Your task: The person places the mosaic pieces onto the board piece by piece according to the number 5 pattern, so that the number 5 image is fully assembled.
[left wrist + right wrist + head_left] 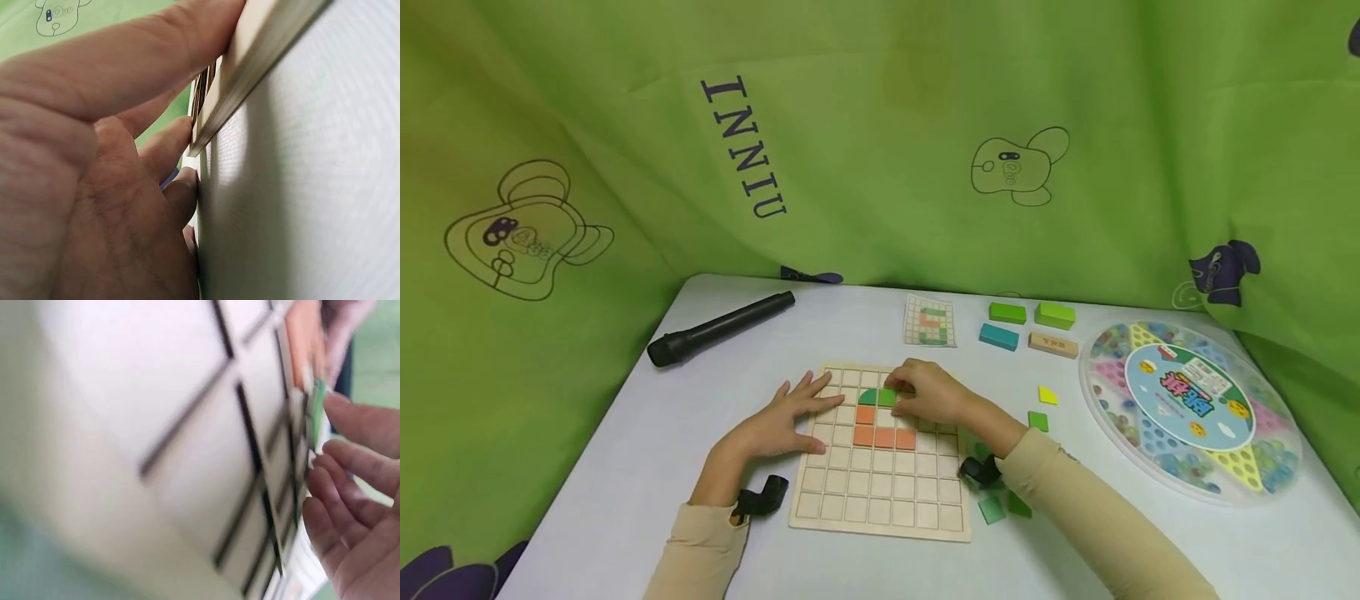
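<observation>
A wooden grid board lies on the white table. Several orange tiles and a green quarter-round tile sit in its upper squares. My right hand reaches over the board's top, its fingertips resting on a green square tile set beside the quarter-round one. The right wrist view shows that green tile edge-on at my fingertips. My left hand lies flat with fingers spread on the board's left edge, holding nothing.
A black tube lies at the back left. Behind the board are a pattern card, green blocks, a teal block and a wooden block. Loose tiles and a round marble game tray sit on the right.
</observation>
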{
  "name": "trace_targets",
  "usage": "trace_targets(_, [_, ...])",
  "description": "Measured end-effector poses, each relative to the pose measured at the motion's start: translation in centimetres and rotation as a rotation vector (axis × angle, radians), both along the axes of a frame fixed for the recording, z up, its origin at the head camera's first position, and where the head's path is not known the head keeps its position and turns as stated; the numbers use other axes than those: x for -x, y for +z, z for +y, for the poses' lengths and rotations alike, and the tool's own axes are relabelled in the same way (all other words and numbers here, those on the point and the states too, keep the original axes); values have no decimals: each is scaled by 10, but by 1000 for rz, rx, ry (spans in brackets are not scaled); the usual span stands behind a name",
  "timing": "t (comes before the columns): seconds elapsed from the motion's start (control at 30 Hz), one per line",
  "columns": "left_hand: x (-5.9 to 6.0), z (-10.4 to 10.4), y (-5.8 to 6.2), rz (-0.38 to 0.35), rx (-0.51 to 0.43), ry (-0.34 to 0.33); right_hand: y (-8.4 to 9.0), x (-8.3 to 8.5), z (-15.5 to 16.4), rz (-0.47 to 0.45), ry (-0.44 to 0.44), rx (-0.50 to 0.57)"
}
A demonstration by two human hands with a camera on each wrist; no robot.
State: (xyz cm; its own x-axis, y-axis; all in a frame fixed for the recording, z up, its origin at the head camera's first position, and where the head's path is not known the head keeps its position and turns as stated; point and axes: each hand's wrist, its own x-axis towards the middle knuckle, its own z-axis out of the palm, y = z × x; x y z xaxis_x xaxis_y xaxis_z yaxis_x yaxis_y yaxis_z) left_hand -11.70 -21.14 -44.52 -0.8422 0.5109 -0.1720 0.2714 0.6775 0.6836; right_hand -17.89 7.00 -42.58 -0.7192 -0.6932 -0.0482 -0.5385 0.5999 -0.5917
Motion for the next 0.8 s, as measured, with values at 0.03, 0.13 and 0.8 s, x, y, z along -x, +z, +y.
trace_targets(0.03, [-1,0,0,0,-2,0,1,0,5,0,0,13])
trace_targets(0.13, [-1,0,-1,2,-4,5,7,-1,27,-15,-41,62])
trace_targets(0.8, [1,-1,-3,26,-20,-8,1,-21,91,59,-166,-20])
